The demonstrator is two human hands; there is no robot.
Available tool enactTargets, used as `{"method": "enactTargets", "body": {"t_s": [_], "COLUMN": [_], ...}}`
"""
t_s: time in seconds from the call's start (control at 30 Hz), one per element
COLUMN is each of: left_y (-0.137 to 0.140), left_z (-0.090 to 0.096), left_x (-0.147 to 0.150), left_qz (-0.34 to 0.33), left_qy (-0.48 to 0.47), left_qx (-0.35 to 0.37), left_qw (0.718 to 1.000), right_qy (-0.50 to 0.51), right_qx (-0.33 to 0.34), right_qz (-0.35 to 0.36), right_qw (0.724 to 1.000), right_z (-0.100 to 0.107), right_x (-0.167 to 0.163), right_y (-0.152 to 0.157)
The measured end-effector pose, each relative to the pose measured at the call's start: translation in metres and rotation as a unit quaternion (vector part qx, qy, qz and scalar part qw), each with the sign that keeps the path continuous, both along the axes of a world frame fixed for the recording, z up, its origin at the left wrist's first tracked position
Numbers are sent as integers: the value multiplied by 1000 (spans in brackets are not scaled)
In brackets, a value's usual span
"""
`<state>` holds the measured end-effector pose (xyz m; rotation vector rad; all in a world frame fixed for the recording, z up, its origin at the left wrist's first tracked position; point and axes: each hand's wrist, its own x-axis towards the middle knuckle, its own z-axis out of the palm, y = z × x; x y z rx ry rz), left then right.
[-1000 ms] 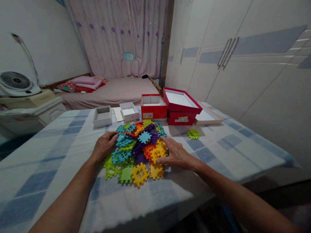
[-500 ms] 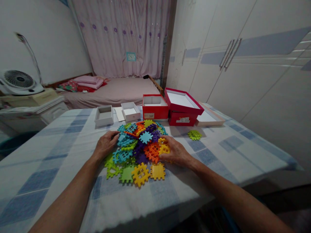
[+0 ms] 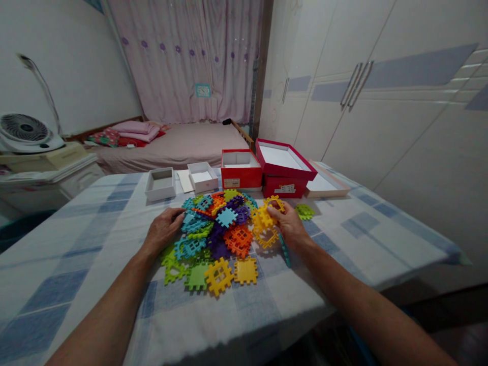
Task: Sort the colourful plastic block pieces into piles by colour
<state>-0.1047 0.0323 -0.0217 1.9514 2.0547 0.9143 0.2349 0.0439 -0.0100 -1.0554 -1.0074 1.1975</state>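
A pile of notched plastic building tiles (image 3: 218, 244) in blue, green, purple, orange and yellow lies on the table. My right hand (image 3: 293, 226) pinches several joined yellow building tiles (image 3: 265, 219) between thumb and fingers, lifted at the pile's right side. Below that hand a teal tile (image 3: 284, 251) is seen edge-on; whether it is held, I cannot tell. My left hand (image 3: 164, 227) rests against the pile's left edge, fingers loosely bent and thumb apart, beside blue tiles (image 3: 192, 222). Nearest me lie a yellow window tile (image 3: 219, 276) and a plain yellow tile (image 3: 246, 270).
Along the table's far side stand a grey-white box (image 3: 160, 184), a white box (image 3: 203, 178), an open red box (image 3: 241, 175), a dark red box (image 3: 284, 173) with its tilted lid, and a pale shallow lid (image 3: 327, 187). A green tile (image 3: 305, 212) lies apart behind my right hand.
My right hand has lifted the yellow tiles off the pile, moving up and to the right. The teal tile now shows under it. My left hand stays at the pile's left edge.
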Motion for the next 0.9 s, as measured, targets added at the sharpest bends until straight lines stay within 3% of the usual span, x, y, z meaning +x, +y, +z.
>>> {"method": "enactTargets", "body": {"t_s": [0.13, 0.27, 0.4, 0.7, 0.77, 0.9], "left_y": [1, 1, 1, 4, 4, 5], "left_z": [-1, -1, -1, -5, -7, -8], "left_x": [-1, -1, -2, -7, -9, -10], "left_qz": [6, 7, 8, 9, 6, 4], "left_qy": [-8, -7, 3, 15, 14, 14], "left_qx": [-4, -5, -8, -16, -8, -2], "left_qw": [1000, 1000, 1000, 1000, 1000, 1000], "right_qy": [86, 104, 101, 135, 103, -71], "right_qx": [-10, 9, 21, 32, 33, 4], "right_qz": [-7, -46, -82, -244, -305, -388], "right_qw": [996, 993, 991, 960, 946, 919], "right_z": [3, 10, 12, -1, -2, -3], "right_x": [2, 20, 49, 125, 148, 194], "right_y": [0, 3, 11, 40, 47, 54]}}
